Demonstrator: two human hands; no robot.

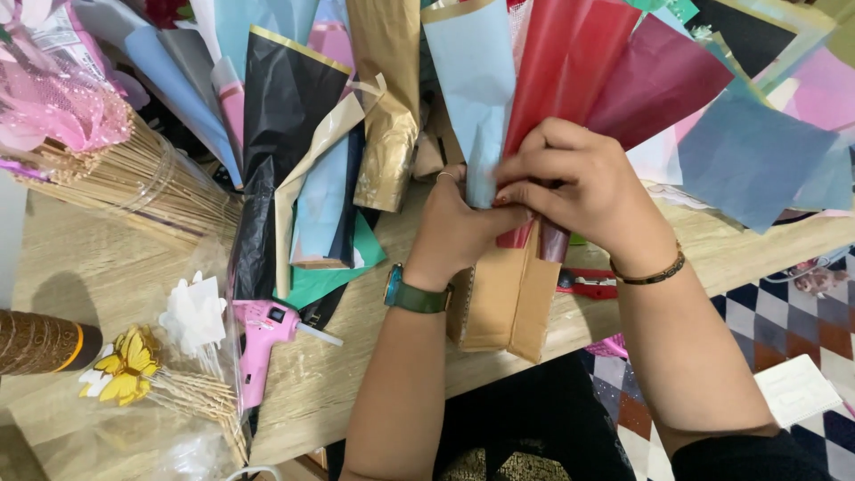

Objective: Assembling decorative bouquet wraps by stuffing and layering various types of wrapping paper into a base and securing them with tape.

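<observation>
Paper, thin and coloured, fans out from between the two hands. The left hand (454, 223), a ring on one finger and a green-strapped watch (415, 294) at the wrist, is closed around the gathered lower ends of the sheets. The right hand (579, 191), with a dark bracelet (650, 272) on its wrist, closes over the same bundle from the other side, its fingers curled across the pale blue sheet (476, 89) and the red sheets (570, 62). The two hands touch each other at the bundle's neck.

Below the grip, a folded tan paper wrap (512, 303) hangs down past the near edge of the wooden table (80, 267), over the person's lap. Above the grip the sheets spread wide: maroon (659, 80) and a slate blue square (753, 156) to the right, gold (387, 107) and black paper (285, 98) to the left.

There is little free room around the hands. A red-handled tool (588, 283) lies on the table just under the right wrist. Left of the left forearm, a pink glue gun (263, 343) lies on a bare strip of tabletop, with yellow butterfly picks (125, 365) in clear wrap beside it and a sheaf of thin wooden sticks (134, 183) farther up. The table's near edge runs diagonally beneath both forearms; beyond it on the right is a checked floor (784, 330).
</observation>
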